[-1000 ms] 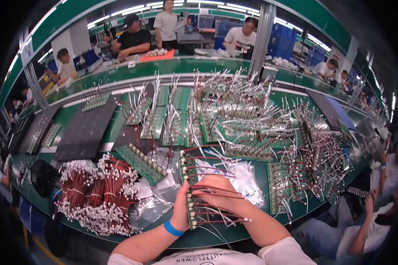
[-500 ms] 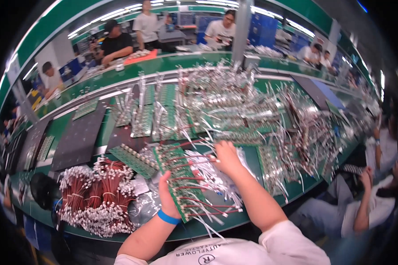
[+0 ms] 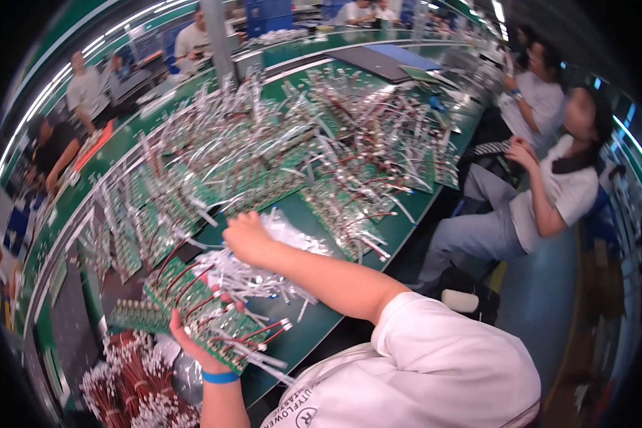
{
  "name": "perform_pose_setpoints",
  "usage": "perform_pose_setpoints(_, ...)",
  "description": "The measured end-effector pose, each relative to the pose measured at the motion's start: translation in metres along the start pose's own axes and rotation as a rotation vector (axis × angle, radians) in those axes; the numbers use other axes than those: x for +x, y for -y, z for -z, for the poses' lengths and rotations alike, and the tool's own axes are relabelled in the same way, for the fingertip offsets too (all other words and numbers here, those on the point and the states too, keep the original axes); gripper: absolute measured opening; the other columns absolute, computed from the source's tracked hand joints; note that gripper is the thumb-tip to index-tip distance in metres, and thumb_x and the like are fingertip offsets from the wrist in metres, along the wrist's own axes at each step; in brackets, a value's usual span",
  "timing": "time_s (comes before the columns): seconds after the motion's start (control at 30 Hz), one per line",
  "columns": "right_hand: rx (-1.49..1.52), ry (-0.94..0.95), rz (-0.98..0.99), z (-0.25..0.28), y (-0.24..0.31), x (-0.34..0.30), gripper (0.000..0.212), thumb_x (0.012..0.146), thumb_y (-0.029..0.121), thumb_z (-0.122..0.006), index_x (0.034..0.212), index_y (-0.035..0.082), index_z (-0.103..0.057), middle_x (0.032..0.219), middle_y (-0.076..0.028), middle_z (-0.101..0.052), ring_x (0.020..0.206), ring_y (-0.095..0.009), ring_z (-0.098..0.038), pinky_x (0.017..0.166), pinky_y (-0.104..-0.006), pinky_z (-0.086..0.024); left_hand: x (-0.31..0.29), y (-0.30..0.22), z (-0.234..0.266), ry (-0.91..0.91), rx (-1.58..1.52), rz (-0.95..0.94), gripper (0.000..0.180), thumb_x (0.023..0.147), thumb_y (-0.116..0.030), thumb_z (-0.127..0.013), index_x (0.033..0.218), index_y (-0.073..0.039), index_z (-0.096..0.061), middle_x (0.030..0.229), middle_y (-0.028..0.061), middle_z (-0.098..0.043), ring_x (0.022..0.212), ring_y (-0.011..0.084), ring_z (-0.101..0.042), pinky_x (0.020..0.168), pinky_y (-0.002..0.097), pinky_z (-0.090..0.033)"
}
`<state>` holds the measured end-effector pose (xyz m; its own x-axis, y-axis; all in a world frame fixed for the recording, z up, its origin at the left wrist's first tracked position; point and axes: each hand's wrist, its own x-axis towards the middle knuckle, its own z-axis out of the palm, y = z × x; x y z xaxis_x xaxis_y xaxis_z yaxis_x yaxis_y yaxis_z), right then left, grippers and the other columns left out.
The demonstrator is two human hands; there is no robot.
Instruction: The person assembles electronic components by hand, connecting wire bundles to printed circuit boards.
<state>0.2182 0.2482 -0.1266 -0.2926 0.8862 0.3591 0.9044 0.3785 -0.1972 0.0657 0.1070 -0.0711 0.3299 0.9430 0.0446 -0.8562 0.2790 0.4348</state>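
Note:
My left hand [image 3: 191, 344], with a blue wristband, grips the edge of a green circuit board [image 3: 205, 311]. Red wires with white connectors stand out along that board, and white leads trail from its near end. Beyond it, my right hand [image 3: 248, 238] is closed, fingers curled, at the edge of a heap of white leads [image 3: 285, 239]. What its fingertips hold is hidden, though a white lead runs close by them. A second, bare-looking board [image 3: 137, 314] lies left of the held one, partly covered by it.
Bundles of red wires [image 3: 139, 389] sit at the lower left beside a clear plastic bag [image 3: 185, 378]. Many wired boards [image 3: 264, 178] cover the far bench. A seated person [image 3: 549, 185] is at my right; others work across the line. The bench edge [image 3: 399, 246] curves along the right.
My view has swung to the right, bringing the seated people nearer the middle. The left hand still holds the board; the right hand stays closed near the white leads.

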Motion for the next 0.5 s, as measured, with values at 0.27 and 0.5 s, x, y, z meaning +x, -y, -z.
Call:
perform_pose_setpoints(0.27,0.215,-0.157,-0.003,0.010,0.010,0.002,0.003,0.071,0.015,-0.059,0.070,0.012,-0.061,0.077,-0.007,-0.054,0.086,-0.026,-0.051,0.077,-0.0408,-0.033,-0.001,0.002,-0.007,-0.021,0.027,-0.026,0.064,0.083,-0.046,-0.042,0.128,-0.001,-0.034,0.108,0.0127,-0.052,0.093,0.0232,-0.053,0.079,0.0424,-0.044)
perform_pose_setpoints(0.5,0.853,-0.383,-0.015,0.043,0.009,0.007,0.009,0.073,0.004,-0.058,0.074,-0.001,-0.051,0.071,-0.015,-0.053,0.069,-0.030,-0.054,0.059,-0.0367,-0.043,0.004,0.007,-0.006,0.097,0.040,-0.024,0.069,0.082,-0.043,-0.045,0.132,0.000,-0.025,0.117,0.0146,-0.047,0.098,0.0247,-0.049,0.083,0.0429,-0.042)
